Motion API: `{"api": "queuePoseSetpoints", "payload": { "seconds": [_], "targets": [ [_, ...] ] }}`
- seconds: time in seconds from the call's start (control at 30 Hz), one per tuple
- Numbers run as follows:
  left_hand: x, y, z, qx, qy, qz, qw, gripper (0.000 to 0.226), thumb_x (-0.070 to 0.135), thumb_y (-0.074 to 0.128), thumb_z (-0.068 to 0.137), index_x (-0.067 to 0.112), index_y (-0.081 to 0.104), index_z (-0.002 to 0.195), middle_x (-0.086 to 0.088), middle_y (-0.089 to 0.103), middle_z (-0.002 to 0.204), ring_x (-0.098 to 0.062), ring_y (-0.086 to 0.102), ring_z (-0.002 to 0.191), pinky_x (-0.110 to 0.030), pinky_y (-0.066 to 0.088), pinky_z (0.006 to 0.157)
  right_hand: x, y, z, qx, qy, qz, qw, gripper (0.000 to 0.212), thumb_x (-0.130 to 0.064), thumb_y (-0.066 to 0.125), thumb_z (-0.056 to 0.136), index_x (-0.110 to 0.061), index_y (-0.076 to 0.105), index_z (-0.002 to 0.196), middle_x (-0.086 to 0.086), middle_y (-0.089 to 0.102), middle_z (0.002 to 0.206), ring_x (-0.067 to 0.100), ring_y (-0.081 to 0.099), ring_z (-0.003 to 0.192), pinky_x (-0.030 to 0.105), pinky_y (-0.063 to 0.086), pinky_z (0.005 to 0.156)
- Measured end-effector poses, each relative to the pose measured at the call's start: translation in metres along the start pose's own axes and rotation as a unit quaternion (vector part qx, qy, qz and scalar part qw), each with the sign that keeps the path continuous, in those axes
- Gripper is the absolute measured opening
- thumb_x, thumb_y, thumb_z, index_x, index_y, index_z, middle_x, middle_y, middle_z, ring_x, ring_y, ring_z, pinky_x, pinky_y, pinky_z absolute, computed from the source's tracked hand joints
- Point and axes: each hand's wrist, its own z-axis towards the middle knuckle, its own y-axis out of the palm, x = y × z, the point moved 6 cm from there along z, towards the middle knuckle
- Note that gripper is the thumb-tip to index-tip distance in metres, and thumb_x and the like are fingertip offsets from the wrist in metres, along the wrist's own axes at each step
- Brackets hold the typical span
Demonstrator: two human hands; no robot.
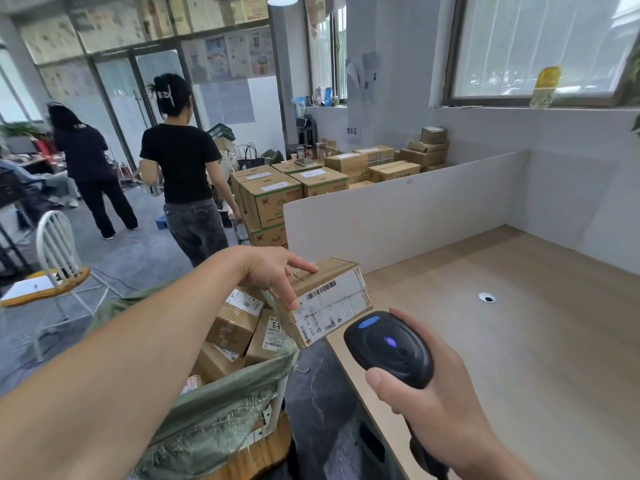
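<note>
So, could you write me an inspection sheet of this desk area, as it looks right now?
Surface: light wooden desk, white partition behind it, one round cable hole.
Job's things: small cardboard parcel with a barcode label; black handheld scanner, blue light showing.
Clutter: green sack of more labelled parcels at the left.
Hands: left hand grips the parcel; right hand grips the scanner.
Cables: nothing seen on the desk.
Surroundings: stacked cartons, a white chair, two people with backs turned, windows.
</note>
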Motion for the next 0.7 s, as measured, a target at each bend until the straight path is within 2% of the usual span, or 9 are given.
{"api": "queuePoseSetpoints", "payload": {
  "seconds": [0.07, 0.17, 0.3, 0.43, 0.47, 0.53, 0.63, 0.67, 0.7],
  "targets": [
    [0.002, 0.001, 0.000, -0.001, -0.001, -0.005, 1.000, 0.085, 0.008, 0.084, 0.077, 0.037, 0.046, 0.147, -0.004, 0.060, 0.127, -0.023, 0.063, 0.110, -0.030, 0.051, 0.081, 0.002, -0.003, 0.000, -0.001, 0.003, 0.008, 1.000, 0.063, -0.041, 0.083, 0.050, -0.067, 0.063, 0.104, -0.012, 0.077, 0.104, 0.010, 0.074, 0.081, 0.015, 0.052, 0.060],
    [0.003, 0.001, -0.002, 0.001, -0.004, -0.020, 1.000, 0.085, 0.005, 0.083, 0.077, 0.035, 0.046, 0.147, -0.005, 0.063, 0.125, -0.023, 0.064, 0.110, -0.029, 0.052, 0.080, 0.005, -0.007, -0.001, -0.013, 0.005, 0.001, 1.000, 0.066, -0.043, 0.083, 0.049, -0.066, 0.064, 0.107, -0.018, 0.076, 0.109, 0.007, 0.075, 0.092, 0.018, 0.055, 0.066],
    [-0.002, 0.002, -0.005, 0.001, -0.010, -0.033, 0.999, 0.086, 0.003, 0.082, 0.078, 0.034, 0.045, 0.149, -0.007, 0.060, 0.128, -0.025, 0.063, 0.113, -0.027, 0.055, 0.077, 0.008, -0.009, 0.000, -0.014, 0.004, -0.006, 1.000, 0.070, -0.030, 0.088, 0.053, -0.048, 0.063, 0.116, -0.022, 0.075, 0.108, 0.004, 0.073, 0.101, 0.012, 0.054, 0.078],
    [-0.019, 0.001, -0.005, -0.002, -0.015, -0.051, 0.999, 0.088, 0.002, 0.083, 0.077, 0.033, 0.045, 0.150, -0.008, 0.063, 0.127, -0.027, 0.065, 0.114, -0.030, 0.058, 0.080, 0.007, 0.003, 0.004, -0.024, 0.002, -0.016, 1.000, 0.070, -0.019, 0.084, 0.057, -0.067, 0.065, 0.105, -0.024, 0.075, 0.107, 0.001, 0.073, 0.099, 0.010, 0.053, 0.077],
    [-0.025, -0.001, -0.006, 0.002, -0.015, -0.049, 0.999, 0.088, 0.003, 0.084, 0.077, 0.033, 0.045, 0.150, -0.008, 0.065, 0.126, -0.026, 0.066, 0.113, -0.030, 0.057, 0.082, 0.009, 0.005, 0.005, -0.023, 0.007, -0.016, 1.000, 0.071, -0.020, 0.085, 0.057, -0.067, 0.065, 0.106, -0.023, 0.075, 0.108, 0.002, 0.073, 0.100, 0.011, 0.054, 0.078],
    [-0.037, -0.004, -0.007, 0.009, -0.018, -0.050, 0.999, 0.088, 0.004, 0.084, 0.077, 0.034, 0.044, 0.149, -0.007, 0.067, 0.124, -0.024, 0.067, 0.112, -0.031, 0.056, 0.087, 0.016, 0.011, 0.008, -0.020, 0.023, -0.010, 0.999, 0.071, -0.030, 0.088, 0.053, -0.054, 0.065, 0.116, -0.021, 0.075, 0.111, 0.005, 0.073, 0.103, 0.020, 0.058, 0.084],
    [-0.065, -0.011, -0.007, 0.018, -0.031, -0.041, 0.999, 0.089, 0.010, 0.086, 0.075, 0.036, 0.044, 0.150, -0.004, 0.066, 0.125, -0.024, 0.062, 0.116, -0.042, 0.049, 0.103, 0.023, 0.028, 0.017, -0.024, 0.039, -0.009, 0.999, 0.088, -0.045, 0.085, 0.048, -0.042, 0.058, 0.131, -0.017, 0.075, 0.115, 0.010, 0.073, 0.103, 0.042, 0.062, 0.088],
    [-0.076, -0.014, -0.007, 0.021, -0.036, -0.039, 0.998, 0.090, 0.011, 0.087, 0.074, 0.037, 0.044, 0.150, -0.004, 0.065, 0.125, -0.024, 0.061, 0.117, -0.046, 0.047, 0.106, 0.025, 0.035, 0.021, -0.024, 0.040, -0.010, 0.999, 0.088, -0.045, 0.084, 0.048, -0.041, 0.058, 0.132, -0.016, 0.075, 0.115, 0.011, 0.073, 0.103, 0.044, 0.062, 0.087],
    [-0.088, -0.017, -0.008, 0.024, -0.042, -0.038, 0.998, 0.091, 0.012, 0.087, 0.074, 0.037, 0.044, 0.149, -0.003, 0.065, 0.124, -0.024, 0.061, 0.117, -0.047, 0.046, 0.107, 0.027, 0.044, 0.025, -0.025, 0.039, -0.011, 0.999, 0.086, -0.045, 0.084, 0.048, -0.042, 0.058, 0.130, -0.017, 0.074, 0.115, 0.009, 0.073, 0.103, 0.039, 0.062, 0.086]
  ]
}}
